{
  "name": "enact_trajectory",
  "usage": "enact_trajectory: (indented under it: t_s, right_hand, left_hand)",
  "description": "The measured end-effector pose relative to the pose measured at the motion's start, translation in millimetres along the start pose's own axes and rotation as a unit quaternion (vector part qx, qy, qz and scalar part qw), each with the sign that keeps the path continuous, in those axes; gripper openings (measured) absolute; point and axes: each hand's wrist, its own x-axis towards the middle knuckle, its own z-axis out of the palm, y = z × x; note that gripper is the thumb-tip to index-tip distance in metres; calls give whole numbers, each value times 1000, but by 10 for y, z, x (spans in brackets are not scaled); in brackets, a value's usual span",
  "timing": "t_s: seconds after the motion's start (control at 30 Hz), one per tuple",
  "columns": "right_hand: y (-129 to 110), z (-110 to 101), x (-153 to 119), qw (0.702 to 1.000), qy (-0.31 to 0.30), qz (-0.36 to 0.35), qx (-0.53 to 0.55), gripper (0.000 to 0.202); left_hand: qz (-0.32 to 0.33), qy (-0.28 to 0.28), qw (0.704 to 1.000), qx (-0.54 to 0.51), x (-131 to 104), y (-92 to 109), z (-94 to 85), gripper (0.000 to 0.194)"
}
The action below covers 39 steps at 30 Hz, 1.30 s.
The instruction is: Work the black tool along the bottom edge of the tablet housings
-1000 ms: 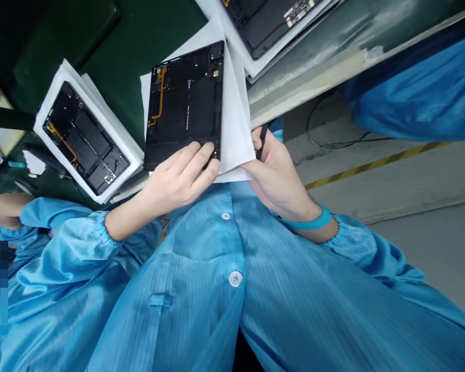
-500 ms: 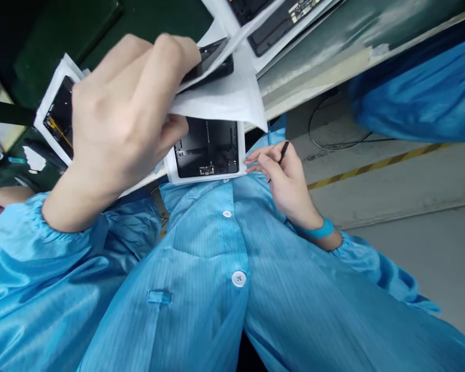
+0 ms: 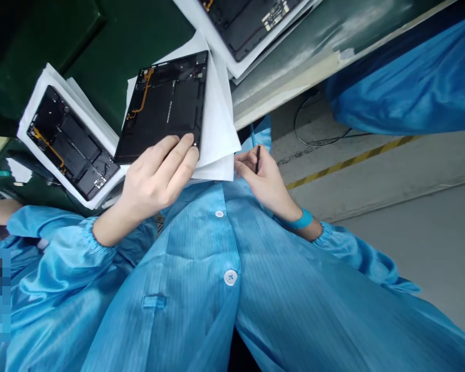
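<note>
A black device housing (image 3: 166, 111) with an orange flex cable lies on white foam sheets (image 3: 219, 113) in front of me, slightly tilted. My left hand (image 3: 160, 173) grips its near edge, fingers together on top and the thumb out of sight. Lower right of the sheets is my right hand (image 3: 261, 178), with a blue band at the wrist. Its fingers are curled around a thin black stick-like tool (image 3: 258, 159), most of which they hide. Those fingertips are close to the sheets' corner; whether they touch it I cannot tell.
Another open housing (image 3: 75, 142) rests on a stack of white sheets at the left. A further housing (image 3: 251, 26) lies on white sheets at the top. The table edge (image 3: 294, 90) runs diagonally. A co-worker's hand (image 3: 2, 217) shows at far left, blue fabric (image 3: 411, 77) at right.
My left hand has come down and nearer me; the housing and sheet it had raised now lie flatter, covering the housing beneath. The right hand stays by the sheets' corner, fingers more curled.
</note>
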Motion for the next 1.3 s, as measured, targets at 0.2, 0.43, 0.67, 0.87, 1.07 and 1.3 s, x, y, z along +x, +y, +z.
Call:
enact_trajectory:
  t_s: [0.2,0.43,0.67,0.87,1.07,1.3]
  right_hand:
    - [33,31,108,992,-12,-24,-121,51]
    - [-76,42,91,968,-51,-52,-240,45]
    - [-344,92,21,983,-37,-59,-168,57]
    - [-438,133,-7,999,-27,-13,14,64]
    - [-505,154,-18,998,-4,-27,61,63]
    - [-107,-14,45,998,41,-17,39,42]
  left_hand:
    - [-3,96,993,63,-211,131,389,23]
    - [-45,94,991,79,-343,424,620,28]
    - [-114,109,987,31,-432,606,832,22]
    - [-69,98,992,30,-331,551,729,23]
    - [-30,63,995,70,-187,392,392,30]
    - [-7,10,999,49,304,-23,-469,53]
